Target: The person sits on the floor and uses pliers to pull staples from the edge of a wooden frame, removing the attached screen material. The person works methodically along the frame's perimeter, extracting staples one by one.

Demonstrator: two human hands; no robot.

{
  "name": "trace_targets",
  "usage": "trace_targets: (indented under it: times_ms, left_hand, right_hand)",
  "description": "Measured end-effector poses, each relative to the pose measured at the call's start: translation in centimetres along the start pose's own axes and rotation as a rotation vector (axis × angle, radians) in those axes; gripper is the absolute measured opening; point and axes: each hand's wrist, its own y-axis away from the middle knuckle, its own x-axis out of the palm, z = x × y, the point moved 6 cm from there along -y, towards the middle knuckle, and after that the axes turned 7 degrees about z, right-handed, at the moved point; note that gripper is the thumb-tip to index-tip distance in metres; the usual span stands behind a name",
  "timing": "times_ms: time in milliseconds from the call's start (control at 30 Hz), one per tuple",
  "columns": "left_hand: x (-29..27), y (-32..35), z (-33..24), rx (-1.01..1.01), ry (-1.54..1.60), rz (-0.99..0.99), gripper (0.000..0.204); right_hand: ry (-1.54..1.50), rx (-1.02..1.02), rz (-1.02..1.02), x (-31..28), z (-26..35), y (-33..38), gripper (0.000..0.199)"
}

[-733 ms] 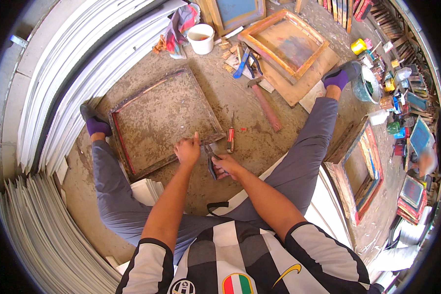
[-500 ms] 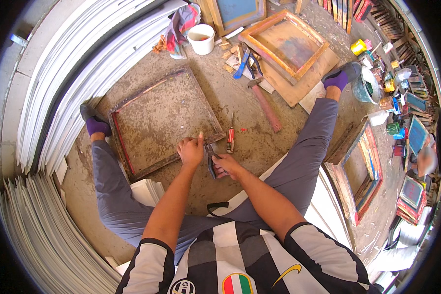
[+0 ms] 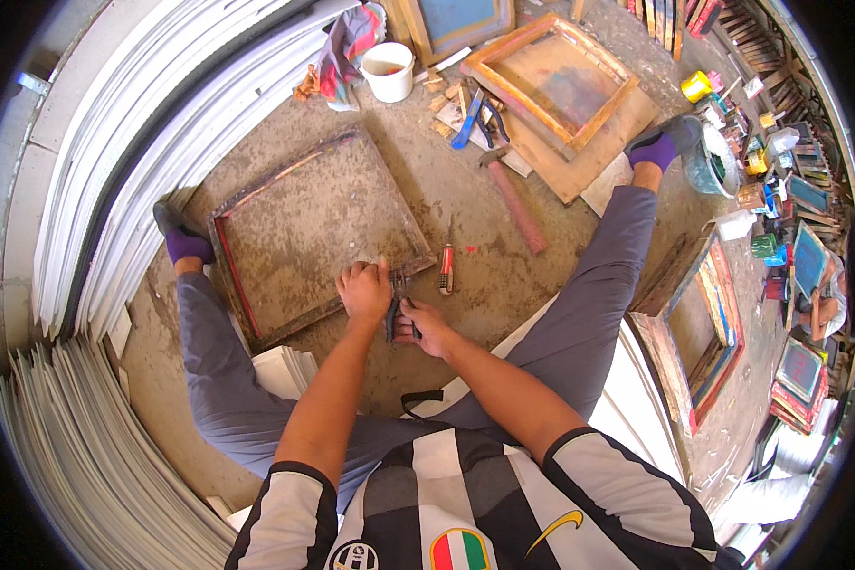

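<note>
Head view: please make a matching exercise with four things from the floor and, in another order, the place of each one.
Things:
1. white bucket
2. hammer
3. red-handled tool
4. pliers

Places:
A. in the right hand
B. just right of the dirty frame
C. far end of the floor, beside a cloth
D. between the two frames

Pairs: 1-C, 2-D, 3-B, 4-A

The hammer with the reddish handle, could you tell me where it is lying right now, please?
In the head view, the hammer lies on the floor ahead of the person, slightly right, between the small red-handled tool and the wooden screen frame, untouched by either hand.
</note>
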Motion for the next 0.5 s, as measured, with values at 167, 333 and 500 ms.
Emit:
trace_targets:
  times_ms: [167,333,500]
  left_hand:
    - [0.6,0.3,1.0,0.075,-0.042,0.041,0.031]
    - [0.3,0.4,0.6,0.084,0.024,0.051,0.031]
    - [0.4,0.3,1.1,0.074,0.051,0.05,0.032]
  right_hand:
    - [0.01,-0.026,-0.058,0.8,0.3,0.5,0.031]
    - [-0.023,-0.037,-0.041,0.5,0.0,-0.4,0.029]
    - [-0.049,-0.063,-0.063,1.1,-0.4,-1.0,0.035]
